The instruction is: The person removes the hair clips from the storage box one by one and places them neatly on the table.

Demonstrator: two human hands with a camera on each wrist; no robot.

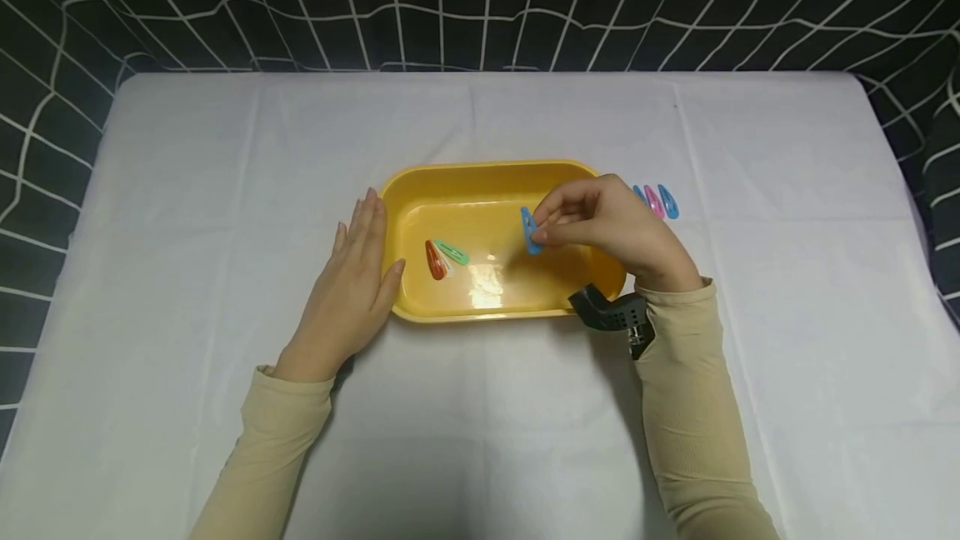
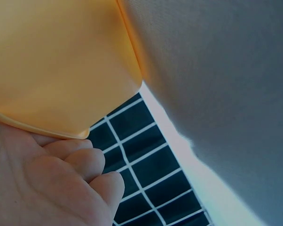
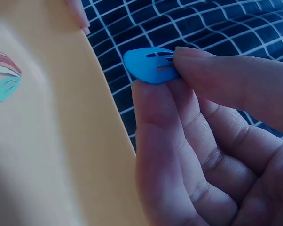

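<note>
Taking the yellow tray [image 1: 487, 175] as your clock face, your left hand [image 1: 341, 294] lies at nine o'clock with its fingers extended against the rim, grasping nothing. Your right hand [image 1: 611, 227] comes in over the rim from three o'clock, pinching a blue clip [image 1: 527, 226] between thumb and fingers; you have that clip raised over the tray floor, a little toward two o'clock from the centre. Inside, between eight and nine o'clock, a red clip [image 1: 434, 261], a white clip [image 1: 448, 268] and a green clip [image 1: 453, 252] lie fanned out, their ends together. Outside the tray, between two and three o'clock, a pink clip [image 1: 654, 202] sits between two more blue clips [image 1: 668, 202] on the white-covered desk [image 1: 795, 315].
</note>
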